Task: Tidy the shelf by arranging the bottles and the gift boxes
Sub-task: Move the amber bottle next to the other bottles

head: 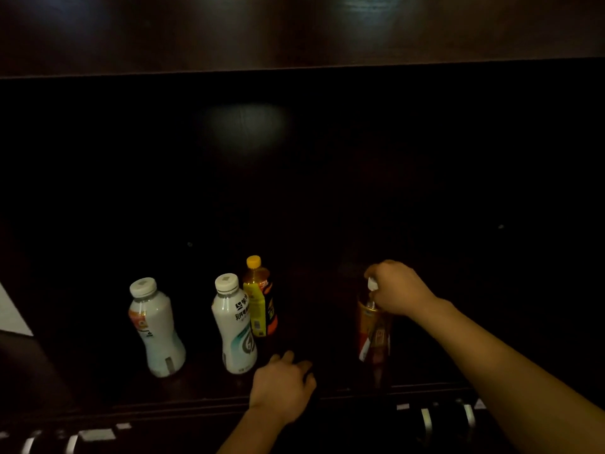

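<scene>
Inside a dark shelf stand several bottles. A white bottle with an orange label [156, 326] stands at the left. A second white bottle with grey print [235, 326] stands beside a yellow-capped tea bottle [260, 298]. To the right stands a brown bottle with a gold and red label [373, 329]; my right hand [397, 288] grips its white cap from above. My left hand [283, 385] lies with curled fingers on the shelf's front edge, near the second white bottle; whether it holds something dark there is lost in shadow. No gift boxes are visible.
The dark wooden shelf board [196, 388] has an upper board [294, 34] overhead. A pale surface [13, 316] shows at the far left. Below the front edge are metal handles [425, 421] and white tags. The shelf's back is black shadow.
</scene>
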